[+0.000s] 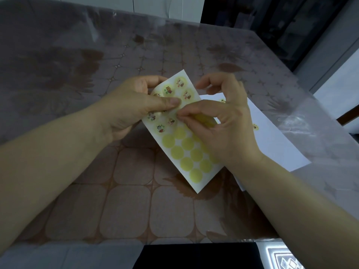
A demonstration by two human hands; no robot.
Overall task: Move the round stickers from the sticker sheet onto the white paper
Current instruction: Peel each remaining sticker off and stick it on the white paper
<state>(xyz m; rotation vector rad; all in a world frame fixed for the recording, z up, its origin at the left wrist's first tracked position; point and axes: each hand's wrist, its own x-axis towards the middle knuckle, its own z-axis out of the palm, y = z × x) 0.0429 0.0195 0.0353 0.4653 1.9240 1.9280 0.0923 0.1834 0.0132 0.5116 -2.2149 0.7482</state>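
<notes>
The sticker sheet is held above the table, tilted. Its upper half carries several round cartoon stickers; its lower half shows plain yellow circles. My left hand grips the sheet's upper left edge, thumb pressed on top. My right hand pinches at a round sticker near the sheet's middle with thumb and forefinger; the sticker itself is mostly hidden by the fingers. The white paper lies on the table to the right, partly under my right hand, with two round stickers on it.
The table has a brown patterned cloth under clear plastic. Its near edge runs along the bottom, its right edge slants past the paper. Dark furniture stands beyond the far right corner.
</notes>
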